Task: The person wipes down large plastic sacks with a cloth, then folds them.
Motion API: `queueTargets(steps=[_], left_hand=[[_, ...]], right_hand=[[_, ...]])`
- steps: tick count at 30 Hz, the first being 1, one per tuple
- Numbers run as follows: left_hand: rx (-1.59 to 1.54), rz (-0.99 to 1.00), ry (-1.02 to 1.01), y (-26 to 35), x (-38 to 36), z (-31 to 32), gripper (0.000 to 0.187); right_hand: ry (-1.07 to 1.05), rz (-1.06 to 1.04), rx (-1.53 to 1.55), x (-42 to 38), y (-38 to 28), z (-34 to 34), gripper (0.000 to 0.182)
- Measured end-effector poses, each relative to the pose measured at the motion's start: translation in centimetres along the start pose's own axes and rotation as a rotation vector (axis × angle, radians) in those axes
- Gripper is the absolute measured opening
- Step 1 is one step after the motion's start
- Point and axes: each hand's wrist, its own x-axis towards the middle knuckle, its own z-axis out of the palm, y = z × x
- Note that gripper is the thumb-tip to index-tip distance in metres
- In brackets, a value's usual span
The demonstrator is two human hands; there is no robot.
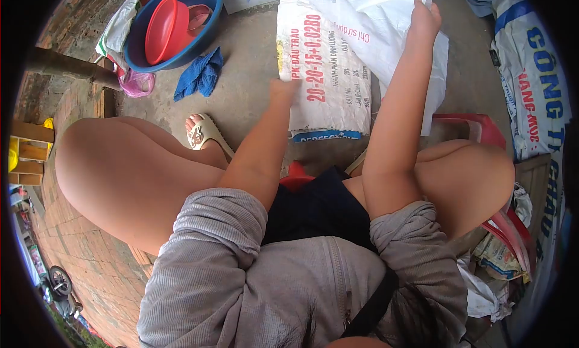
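Observation:
A flattened white fertilizer sack [322, 64] with red and black print lies on the floor in front of me. My left hand [286, 90] is at its left edge, the fingers blurred and partly hidden. Over the sack's upper right spreads a thin white plastic sack [362, 22], faint pink print showing on it. My right hand [426, 17] is raised at this sack's far right edge, fingers closed on the plastic.
To the left stands a blue basin [208, 40] holding red plastic bowls [166, 31]. A blue cloth [200, 75] lies by it, near my sandalled foot [205, 134]. Large printed sacks [531, 76] line the right side, with a red plastic stool [476, 128] beside my knee.

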Motion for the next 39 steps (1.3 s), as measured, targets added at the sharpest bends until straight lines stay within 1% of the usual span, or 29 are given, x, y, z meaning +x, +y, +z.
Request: queueTargets(steps=[1,3,4,6,7,9,10,12,13,14,15,16,17,19,20,21,23,24,26,28,29,30,32,33,34,35,36,38,39], left_hand=[[-0.001,-0.001,-0.010,0.6,0.1,-0.1,0.052],[-0.035,-0.283,-0.431,2.1,0.2,0.0,0.059],[-0.039,-0.283,-0.436,3.0,-1.0,0.1,0.059],[-0.168,-0.190,-0.578,4.0,-3.1,0.6,0.053],[-0.166,-0.187,-0.579,3.8,-3.0,1.3,0.053],[-0.464,-0.189,-0.545,2.6,-2.4,2.8,0.051],[-0.464,-0.188,-0.546,2.1,-1.8,3.1,0.051],[-0.497,-0.113,-0.513,1.7,-0.4,3.3,0.062],[-0.496,-0.106,-0.514,3.3,-1.0,2.6,0.062],[-0.418,-0.061,-0.430,5.3,-1.4,1.8,0.060],[-0.341,-0.016,-0.345,7.5,-2.1,0.8,0.059],[-0.274,0.037,-0.350,9.3,-1.6,-0.2,0.054],[-0.204,0.090,-0.355,11.3,-0.6,-1.4,0.050],[-0.233,0.229,-0.463,15.0,0.9,-4.2,0.048],[-0.200,0.278,-0.471,17.2,0.4,-5.9,0.048],[-0.168,0.328,-0.477,19.6,-0.4,-7.8,0.048],[-0.148,0.409,-0.401,23.2,-2.4,-11.3,0.044],[-0.119,0.445,-0.338,24.5,-3.6,-13.0,0.044],[-0.119,0.568,-0.188,26.8,-6.6,-15.9,0.044],[-0.132,0.638,-0.127,28.6,-8.6,-18.7,0.044],[-0.073,0.705,-0.037,29.4,-9.5,-20.1,0.043],[-0.095,0.776,-0.010,29.9,-10.2,-21.6,0.041],[-0.061,0.884,0.122,30.6,-12.1,-24.7,0.039],[-0.050,0.870,0.215,31.1,-13.7,-25.8,0.038],[-0.038,0.855,0.309,31.3,-15.2,-26.9,0.036],[-0.023,0.887,0.341,31.3,-15.9,-28.2,0.037],[0.012,0.933,0.430,31.3,-17.0,-28.9,0.038],[-0.021,0.997,0.462,31.0,-18.2,-30.0,0.039],[-0.017,0.996,0.470,30.9,-18.4,-30.5,0.039]], right_hand=[[0.024,-0.018,0.027,0.0,0.0,-0.5,0.032],[0.075,-0.030,0.031,0.2,-0.1,-1.6,0.032],[0.122,-0.038,0.047,0.5,0.0,-2.2,0.032],[0.112,-0.072,0.067,1.2,0.0,-3.4,0.028],[0.106,-0.097,0.087,1.5,0.1,-4.0,0.025],[0.091,-0.121,0.083,1.9,0.2,-4.8,0.027],[0.071,-0.145,0.078,1.9,0.0,-5.1,0.029],[0.070,-0.169,0.075,1.6,-0.5,-5.6,0.030],[0.073,-0.190,0.072,1.5,-0.6,-5.7,0.032],[0.076,-0.194,0.078,1.5,-0.7,-5.7,0.032],[0.066,-0.255,0.064,1.4,-0.7,-5.7,0.032],[0.056,-0.317,0.053,1.4,-0.8,-5.6,0.033],[0.060,-0.321,0.063,1.2,-1.2,-5.2,0.033],[-0.064,-0.324,0.146,0.1,-2.0,-4.5,0.031],[-0.059,-0.329,0.156,-0.3,-2.3,-4.2,0.031],[-0.135,-0.287,0.139,-0.7,-2.7,-3.8,0.030],[-0.273,-0.183,0.174,-1.1,-2.7,-2.4,0.026],[-0.357,-0.265,0.148,-0.6,-1.5,-1.7,0.025],[-0.547,-0.204,0.167,-2.6,-1.9,0.1,0.023],[-0.762,-0.094,0.089,-4.3,-1.6,2.2,0.022],[-0.855,-0.047,0.035,-5.4,-1.1,3.5,0.022],[-0.949,0.000,-0.022,-6.5,-0.3,4.7,0.022],[-1.104,-0.089,-0.224,-9.3,1.3,7.1,0.023],[-1.186,-0.089,-0.315,-11.0,2.2,8.0,0.024],[-1.267,-0.088,-0.407,-12.7,3.5,8.9,0.024],[-1.372,-0.160,-0.408,-14.3,6.8,10.0,0.025],[-1.477,-0.233,-0.408,-15.9,10.3,11.0,0.026],[-1.783,-0.220,-0.540,-19.5,14.1,11.5,0.026],[-1.845,-0.202,-0.567,-21.4,16.7,11.1,0.027]])
